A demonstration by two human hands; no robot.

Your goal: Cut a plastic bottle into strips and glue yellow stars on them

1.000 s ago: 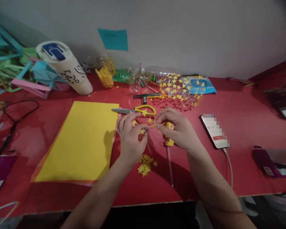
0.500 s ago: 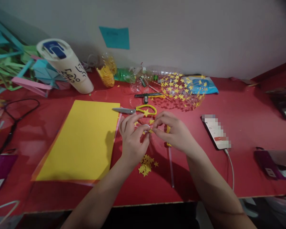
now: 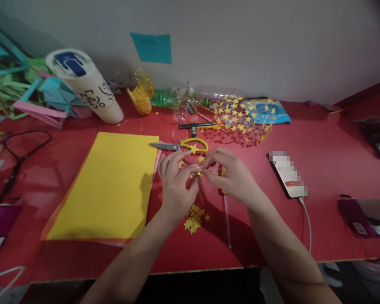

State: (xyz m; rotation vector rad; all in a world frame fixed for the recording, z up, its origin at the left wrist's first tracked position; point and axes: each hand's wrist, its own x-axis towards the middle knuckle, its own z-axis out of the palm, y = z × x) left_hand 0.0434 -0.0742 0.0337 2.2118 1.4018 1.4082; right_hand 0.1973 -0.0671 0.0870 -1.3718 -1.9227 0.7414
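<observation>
My left hand [image 3: 179, 181] is closed around a clear plastic piece [image 3: 194, 166] that bears several yellow stars; its full shape is hidden by the fingers. My right hand [image 3: 231, 173] pinches at a small yellow star [image 3: 200, 173] on the near side of that piece, where both hands' fingertips almost meet. Below them lies a loose pile of yellow stars [image 3: 194, 219]. Partly covered by my right hand is a yellow object [image 3: 223, 185] with a long translucent stick [image 3: 228, 223] extending from it. Yellow-handled scissors [image 3: 167, 146] rest just beyond my fingers.
Yellow paper sheets [image 3: 104, 185] lie at left. Behind stand a white tumbler [image 3: 88, 88], a clear star-covered plastic form [image 3: 240, 116] and a green bottle [image 3: 164, 98]. A cutter [image 3: 199, 125] lies near them. At right are a phone [image 3: 286, 175] and its white cable [image 3: 307, 223].
The view has shifted very slightly. Both hands hold nearly the same pose, with only a tiny movement at the fingertips around the star.
</observation>
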